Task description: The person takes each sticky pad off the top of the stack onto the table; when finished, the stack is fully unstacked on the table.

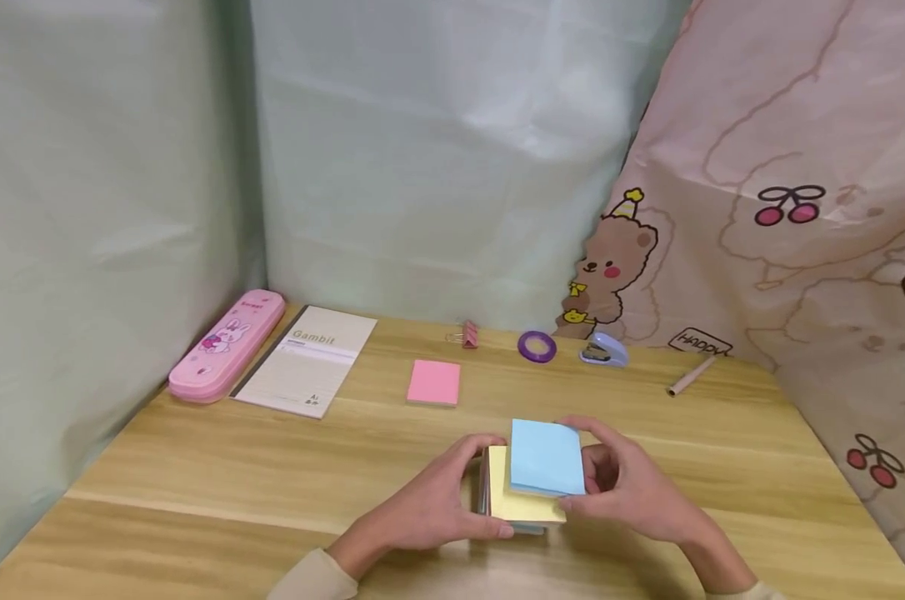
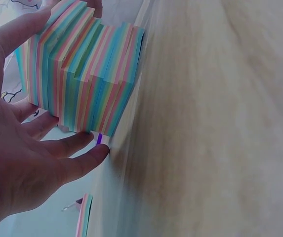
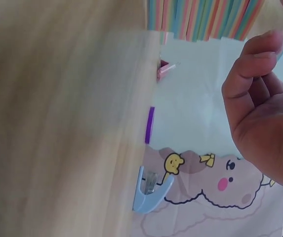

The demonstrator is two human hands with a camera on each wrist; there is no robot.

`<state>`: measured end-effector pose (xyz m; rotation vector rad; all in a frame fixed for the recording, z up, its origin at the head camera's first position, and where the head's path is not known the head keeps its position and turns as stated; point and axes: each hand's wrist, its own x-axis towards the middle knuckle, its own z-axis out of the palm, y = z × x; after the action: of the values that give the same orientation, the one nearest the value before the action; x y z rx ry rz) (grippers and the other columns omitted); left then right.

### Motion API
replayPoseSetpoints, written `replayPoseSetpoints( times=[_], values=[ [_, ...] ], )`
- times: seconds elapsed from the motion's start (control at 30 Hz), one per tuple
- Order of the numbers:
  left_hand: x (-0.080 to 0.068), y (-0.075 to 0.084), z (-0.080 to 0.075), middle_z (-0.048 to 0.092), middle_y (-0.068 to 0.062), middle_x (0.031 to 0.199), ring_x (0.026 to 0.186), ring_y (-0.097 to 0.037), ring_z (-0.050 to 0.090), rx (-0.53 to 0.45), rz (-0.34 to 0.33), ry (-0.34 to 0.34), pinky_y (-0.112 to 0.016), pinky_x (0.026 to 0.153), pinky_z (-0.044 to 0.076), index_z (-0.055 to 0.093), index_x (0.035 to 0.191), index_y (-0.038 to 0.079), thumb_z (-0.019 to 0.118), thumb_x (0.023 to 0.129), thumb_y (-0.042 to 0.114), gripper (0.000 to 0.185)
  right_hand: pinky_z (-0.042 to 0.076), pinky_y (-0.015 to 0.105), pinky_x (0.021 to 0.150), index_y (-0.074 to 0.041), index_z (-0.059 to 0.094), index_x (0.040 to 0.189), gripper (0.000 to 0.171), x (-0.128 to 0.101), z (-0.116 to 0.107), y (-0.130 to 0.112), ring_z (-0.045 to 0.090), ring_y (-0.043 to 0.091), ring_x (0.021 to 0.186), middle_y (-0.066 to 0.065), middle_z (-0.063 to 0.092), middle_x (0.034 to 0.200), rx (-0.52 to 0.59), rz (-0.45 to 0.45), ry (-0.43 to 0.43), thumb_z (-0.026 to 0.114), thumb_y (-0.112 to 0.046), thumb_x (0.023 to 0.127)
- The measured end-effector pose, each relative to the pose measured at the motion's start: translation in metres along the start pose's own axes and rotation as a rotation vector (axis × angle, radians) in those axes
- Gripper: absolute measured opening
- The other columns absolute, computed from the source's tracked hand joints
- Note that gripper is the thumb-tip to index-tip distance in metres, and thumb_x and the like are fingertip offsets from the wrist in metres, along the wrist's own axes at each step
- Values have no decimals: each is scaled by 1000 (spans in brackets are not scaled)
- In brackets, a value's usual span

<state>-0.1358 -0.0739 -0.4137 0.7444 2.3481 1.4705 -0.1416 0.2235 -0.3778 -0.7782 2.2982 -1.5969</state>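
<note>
A tall stack of sticky note pads stands on the table near its front, with a yellow sheet on top. Pink, yellow, blue and green layers show along its side in the left wrist view. My left hand grips the stack from the left, thumb at the near side and fingers at the far side. A blue sticky note pad lies over the yellow one, offset to the right and back. My right hand pinches this blue pad by its right part, thumb near and index finger far.
Behind the hands lie a pink sticky note pad, a pink binder clip, a purple tape roll, a light-blue stapler and a pen. A notebook and a pink pencil case lie at left. Hanging sheets enclose the table.
</note>
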Motion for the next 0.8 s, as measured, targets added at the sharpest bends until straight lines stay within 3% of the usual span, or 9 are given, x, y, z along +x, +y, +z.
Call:
replayPoseSetpoints(
  times=[0.2, 0.43, 0.8],
  values=[
    [2, 2, 1, 50, 1, 156, 145, -24, 49, 25, 8, -4, -56, 121, 41, 39, 158, 17, 89, 80, 51, 99, 48, 25, 56, 1, 41, 152, 79, 9, -12, 0, 50, 1, 65, -9, 52, 71, -32, -4, 56, 83, 1, 85],
    [0, 2, 1, 52, 1, 153, 143, -25, 49, 21, 7, 9, -58, 120, 41, 40, 157, 16, 94, 77, 44, 101, 42, 25, 50, -3, 39, 155, 79, 36, -26, 5, 45, 2, 61, -7, 50, 69, -34, 9, 62, 81, -1, 88],
    [0, 1, 2, 53, 6, 146, 136, -18, 51, 20, 12, -4, -52, 119, 43, 41, 155, 18, 93, 79, 41, 95, 33, 23, 47, -13, 33, 163, 89, 66, -32, 22, 38, 5, 53, -5, 46, 62, -67, 117, 79, 84, -14, 90]
  ],
)
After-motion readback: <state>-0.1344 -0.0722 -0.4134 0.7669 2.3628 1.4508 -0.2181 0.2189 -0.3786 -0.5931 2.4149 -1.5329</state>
